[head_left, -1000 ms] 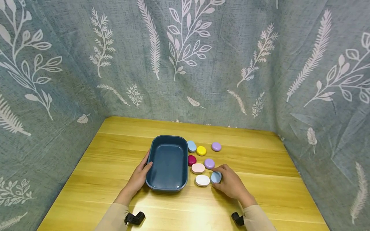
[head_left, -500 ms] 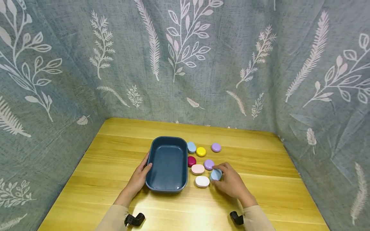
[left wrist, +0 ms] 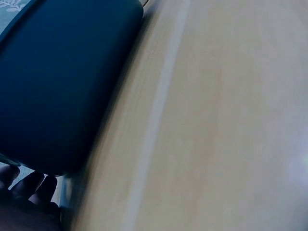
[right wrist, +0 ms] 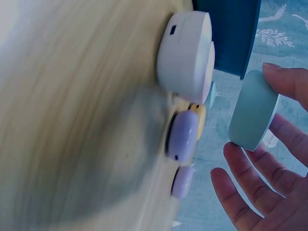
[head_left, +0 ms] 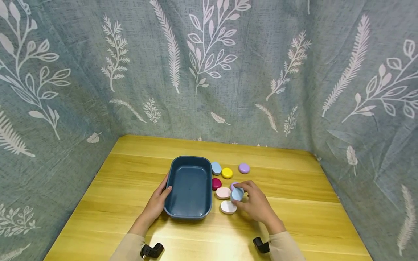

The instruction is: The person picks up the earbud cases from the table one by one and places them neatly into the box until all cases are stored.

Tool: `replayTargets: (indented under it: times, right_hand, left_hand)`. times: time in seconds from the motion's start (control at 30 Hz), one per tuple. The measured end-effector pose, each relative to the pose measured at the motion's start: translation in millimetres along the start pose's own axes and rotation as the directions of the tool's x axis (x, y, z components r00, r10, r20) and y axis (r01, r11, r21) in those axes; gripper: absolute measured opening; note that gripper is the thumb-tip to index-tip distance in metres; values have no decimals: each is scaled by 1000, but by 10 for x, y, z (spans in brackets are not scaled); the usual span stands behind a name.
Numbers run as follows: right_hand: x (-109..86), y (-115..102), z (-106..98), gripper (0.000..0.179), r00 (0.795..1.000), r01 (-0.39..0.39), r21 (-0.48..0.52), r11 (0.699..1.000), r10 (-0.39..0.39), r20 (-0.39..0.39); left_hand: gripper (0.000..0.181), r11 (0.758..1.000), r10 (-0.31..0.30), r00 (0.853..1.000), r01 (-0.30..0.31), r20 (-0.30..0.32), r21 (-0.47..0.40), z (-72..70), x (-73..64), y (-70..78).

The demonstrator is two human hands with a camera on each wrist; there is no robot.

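My left hand (head_left: 156,203) grips a dark blue rectangular plastic bin (head_left: 190,190) by its left side, thumb on the rim. The bin stands bare inside, and its side fills the upper left of the left wrist view. Between thumb and fingers, my right hand (head_left: 258,204) pinches a light blue rounded earbud case (right wrist: 253,113), tilted and lifted above the table. Just left of it are a white earbud case (head_left: 228,207), with a small port showing in the right wrist view, and a pale pink one (head_left: 223,193). A purple case (head_left: 233,185) is partly hidden behind the held one.
Beside the bin's right wall lie a crimson case (head_left: 216,184), a yellow case (head_left: 227,173) and another light blue case (head_left: 216,168). A second purple case (head_left: 244,168) lies farther back. Patterned curtains (head_left: 209,108) enclose the wooden table (head_left: 130,174) behind and at both sides.
My right hand has lifted the light blue case from the table and moved it left, partly covering the nearer purple case. The left hand and bin stay in place.
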State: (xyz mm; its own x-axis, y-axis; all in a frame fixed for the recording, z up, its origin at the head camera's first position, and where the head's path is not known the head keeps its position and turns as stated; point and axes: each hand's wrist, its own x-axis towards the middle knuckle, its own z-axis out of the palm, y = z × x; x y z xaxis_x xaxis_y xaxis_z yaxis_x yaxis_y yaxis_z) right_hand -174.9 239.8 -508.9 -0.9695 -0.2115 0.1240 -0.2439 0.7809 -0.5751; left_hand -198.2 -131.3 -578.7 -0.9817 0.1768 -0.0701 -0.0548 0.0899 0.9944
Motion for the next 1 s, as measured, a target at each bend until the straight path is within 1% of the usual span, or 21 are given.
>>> replayTargets:
  times: [0.23,0.4,0.57,0.87,1.0]
  right_hand:
    - [47,-140,47,53,1000,-1,38,999,1,4]
    - [71,-248,96,54,1000,11,56,998,-11,1]
    - [102,-349,133,54,999,41,84,996,-41,1]
    - [173,-466,178,54,996,87,91,992,-88,10]
    - [210,-511,188,54,994,108,91,990,-110,16]
  left_hand:
    - [61,1000,-2,1000,2,-2,-8,-4,-10,26]
    - [60,1000,-10,1000,10,-6,-14,-9,-13,18]
    - [60,1000,-6,1000,6,-9,-16,-10,-18,10]
    - [59,1000,-6,1000,6,0,-14,6,-18,-4]
    - [59,1000,0,1000,0,-12,-9,9,-24,16]
